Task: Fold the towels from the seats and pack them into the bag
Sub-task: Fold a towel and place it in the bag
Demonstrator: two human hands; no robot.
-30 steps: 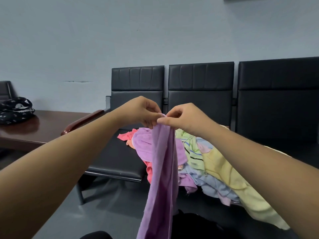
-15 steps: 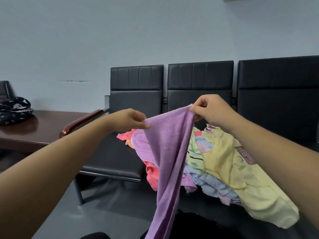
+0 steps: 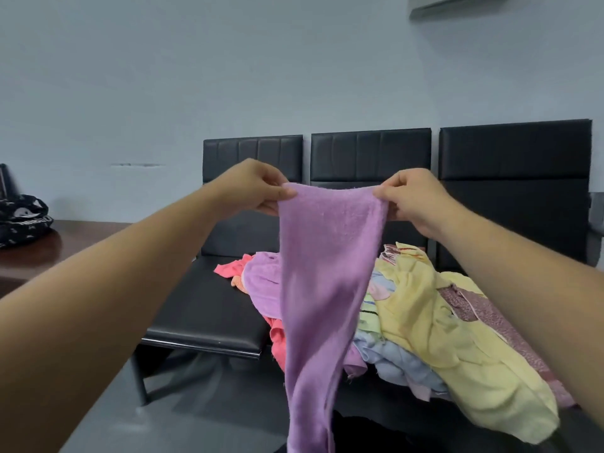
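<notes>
We hold the purple towel (image 3: 327, 273) up in front of us. Our left hand (image 3: 258, 188) pinches one top corner and our right hand (image 3: 415, 197) pinches the other, so the top edge stretches between them and the cloth hangs down, narrowing toward the bottom of the view. Behind it a heap of towels (image 3: 385, 322) lies across the black seats (image 3: 209, 305), with a yellow towel (image 3: 457, 354) spilling over the front edge on the right. The black patterned bag (image 3: 23, 220) sits well apart on the brown table (image 3: 65, 243) at far left.
</notes>
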